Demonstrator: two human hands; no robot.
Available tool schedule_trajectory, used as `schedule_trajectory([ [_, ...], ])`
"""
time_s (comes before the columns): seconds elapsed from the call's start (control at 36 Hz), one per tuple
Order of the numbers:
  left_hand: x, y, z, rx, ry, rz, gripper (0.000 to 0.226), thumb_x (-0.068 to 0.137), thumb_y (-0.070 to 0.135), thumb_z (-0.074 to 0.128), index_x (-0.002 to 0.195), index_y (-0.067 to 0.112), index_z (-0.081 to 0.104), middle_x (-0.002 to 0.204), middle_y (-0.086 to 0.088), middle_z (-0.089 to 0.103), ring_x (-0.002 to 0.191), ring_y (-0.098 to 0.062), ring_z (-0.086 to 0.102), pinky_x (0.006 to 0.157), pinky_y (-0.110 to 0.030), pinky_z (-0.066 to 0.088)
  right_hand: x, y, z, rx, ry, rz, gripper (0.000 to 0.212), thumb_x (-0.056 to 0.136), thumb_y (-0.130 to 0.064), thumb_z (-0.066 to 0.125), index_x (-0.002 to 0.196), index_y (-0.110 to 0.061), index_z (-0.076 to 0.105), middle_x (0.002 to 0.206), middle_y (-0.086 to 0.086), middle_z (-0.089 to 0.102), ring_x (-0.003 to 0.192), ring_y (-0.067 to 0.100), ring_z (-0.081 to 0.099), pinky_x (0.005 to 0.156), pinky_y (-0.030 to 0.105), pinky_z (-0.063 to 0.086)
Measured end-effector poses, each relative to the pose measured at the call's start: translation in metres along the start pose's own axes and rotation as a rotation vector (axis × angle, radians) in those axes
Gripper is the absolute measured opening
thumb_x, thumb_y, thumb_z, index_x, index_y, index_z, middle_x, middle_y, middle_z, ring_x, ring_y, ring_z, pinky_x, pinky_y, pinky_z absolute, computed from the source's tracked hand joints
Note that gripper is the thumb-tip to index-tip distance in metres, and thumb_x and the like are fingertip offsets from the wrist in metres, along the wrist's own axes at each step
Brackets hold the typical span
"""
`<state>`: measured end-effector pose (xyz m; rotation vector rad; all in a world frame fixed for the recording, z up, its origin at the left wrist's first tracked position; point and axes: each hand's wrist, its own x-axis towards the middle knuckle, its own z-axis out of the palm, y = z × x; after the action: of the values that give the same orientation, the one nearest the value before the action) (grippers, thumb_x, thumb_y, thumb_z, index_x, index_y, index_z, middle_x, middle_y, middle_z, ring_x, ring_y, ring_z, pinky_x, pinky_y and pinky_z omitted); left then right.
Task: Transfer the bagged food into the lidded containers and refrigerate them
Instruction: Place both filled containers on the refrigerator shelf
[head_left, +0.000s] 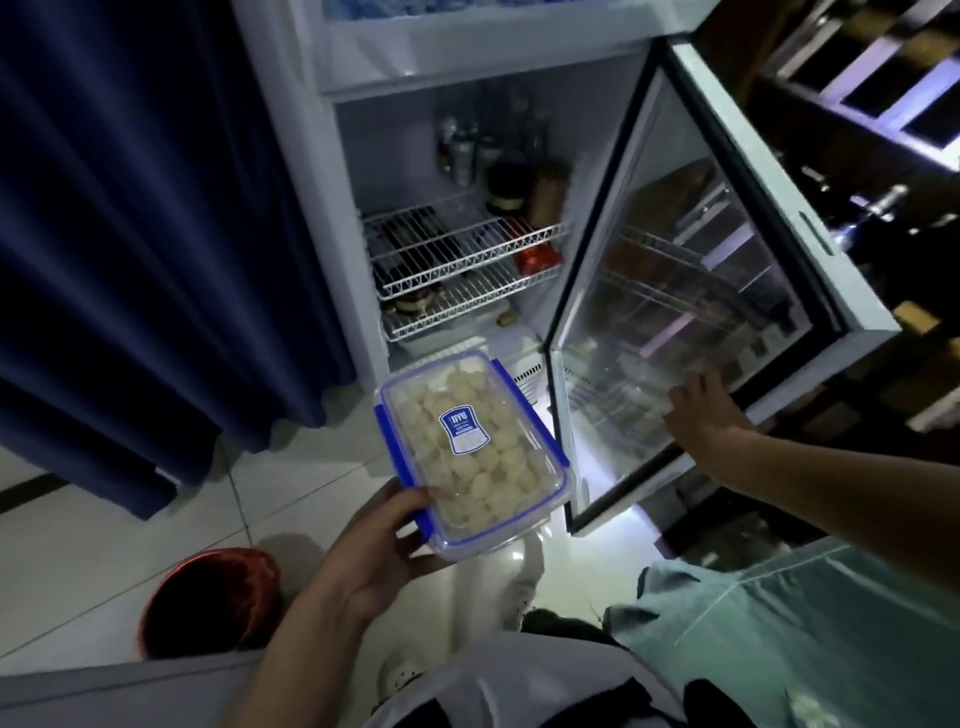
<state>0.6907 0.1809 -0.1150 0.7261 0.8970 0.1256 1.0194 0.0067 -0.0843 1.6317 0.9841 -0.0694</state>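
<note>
My left hand (384, 540) grips the near left corner of a clear lidded container (470, 452) with blue clips, full of pale round food balls and bearing a blue label. The container is held level in front of the open fridge (353, 156). My right hand (698, 413) rests with spread fingers on the lower edge of the fridge's glass door (691, 280), which stands swung open to the right. Inside the fridge are white wire shelves (467, 260) with bottles and jars at the back.
A dark blue curtain (145, 234) hangs left of the fridge. A red round object (213, 603) sits on the white tiled floor at lower left. A teal cloth-covered surface (810, 634) lies at lower right. Dark shelving (872, 104) stands behind the door.
</note>
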Motion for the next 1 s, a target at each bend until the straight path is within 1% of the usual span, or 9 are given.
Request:
schedule_trajectory([
  [0.11,0.017,0.006,0.024,0.027,0.003,0.039,0.069,0.049,0.03,0.086,0.116,0.02,0.071,0.116,-0.013,0.074,0.094,-0.03,0.074,0.074,-0.045,0.06,-0.003,0.017,0.019,0.065,0.003,-0.033,0.05,0.096,-0.034,0.055,0.143,-0.022,0.046,0.146,0.013,0.038,0.132,0.039,0.032,0.109,0.052,0.023],
  [0.19,0.032,0.01,0.042,0.032,0.005,0.068,0.07,0.052,0.029,0.085,0.12,0.023,0.07,0.118,-0.011,0.074,0.097,-0.031,0.074,0.076,-0.047,0.06,-0.002,0.031,0.019,0.36,0.056,-0.116,0.05,0.092,-0.025,0.055,0.14,-0.029,0.047,0.143,0.006,0.042,0.133,0.035,0.035,0.108,0.047,0.032],
  [0.28,0.051,0.014,0.059,0.025,0.014,0.093,0.063,0.055,0.027,0.084,0.117,0.024,0.071,0.118,-0.01,0.074,0.095,-0.029,0.075,0.073,-0.045,0.06,0.005,0.045,0.008,1.049,0.203,-0.152,0.056,0.089,-0.036,0.066,0.142,-0.035,0.047,0.147,-0.001,0.047,0.133,0.027,0.044,0.105,0.04,0.04],
  [0.33,0.059,0.017,0.065,0.026,0.022,0.105,0.066,0.055,0.026,0.083,0.119,0.023,0.07,0.119,-0.01,0.074,0.095,-0.028,0.075,0.072,-0.044,0.06,0.004,0.044,-0.004,1.76,0.215,-0.18,0.044,0.09,-0.04,0.07,0.132,-0.032,0.06,0.137,0.002,0.06,0.123,0.022,0.058,0.1,0.038,0.048],
  [0.39,0.069,0.017,0.074,0.022,0.043,0.119,0.068,0.056,0.027,0.084,0.122,0.021,0.068,0.119,-0.01,0.073,0.098,-0.03,0.075,0.073,-0.045,0.06,0.011,0.039,-0.009,2.372,0.095,-0.217,0.028,0.091,-0.039,0.068,0.118,-0.034,0.069,0.126,0.002,0.068,0.115,0.022,0.064,0.093,0.038,0.053],
  [0.44,0.08,0.018,0.083,0.012,0.083,0.129,0.068,0.057,0.027,0.085,0.122,0.019,0.068,0.12,-0.012,0.073,0.103,-0.033,0.073,0.078,-0.049,0.06,0.021,0.032,-0.011,2.707,-0.09,-0.293,0.042,0.079,-0.049,0.069,0.118,-0.034,0.07,0.124,-0.003,0.07,0.115,0.023,0.065,0.1,0.046,0.051],
  [0.61,0.102,0.03,0.095,-0.051,0.16,0.09,0.074,0.051,0.026,0.09,0.121,0.014,0.07,0.12,-0.013,0.073,0.102,-0.033,0.073,0.086,-0.059,0.058,0.039,0.018,-0.019,2.903,-0.16,-0.381,0.058,0.071,-0.05,0.064,0.121,-0.021,0.07,0.118,0.001,0.072,0.107,0.021,0.064,0.104,0.046,0.045],
  [0.78,0.136,0.058,0.105,-0.001,0.133,0.125,0.062,0.06,0.028,0.087,0.121,0.026,0.071,0.124,-0.01,0.071,0.109,-0.033,0.071,0.085,-0.055,0.058,0.088,0.027,-0.025,2.884,-0.176,-0.397,0.032,0.097,-0.036,0.053,0.122,-0.024,0.07,0.121,0.003,0.072,0.103,0.017,0.067,0.1,0.043,0.047],
  [1.0,0.209,0.123,0.123,-0.031,0.159,0.19,0.069,0.08,0.01,0.078,0.136,0.041,0.052,0.124,-0.011,0.071,0.106,-0.037,0.071,0.085,-0.068,0.054,0.172,0.051,-0.067,2.829,0.033,-0.363,0.03,0.088,-0.023,0.067,0.115,-0.038,0.07,0.108,-0.012,0.075,0.097,0.003,0.07,0.082,0.029,0.049],
])
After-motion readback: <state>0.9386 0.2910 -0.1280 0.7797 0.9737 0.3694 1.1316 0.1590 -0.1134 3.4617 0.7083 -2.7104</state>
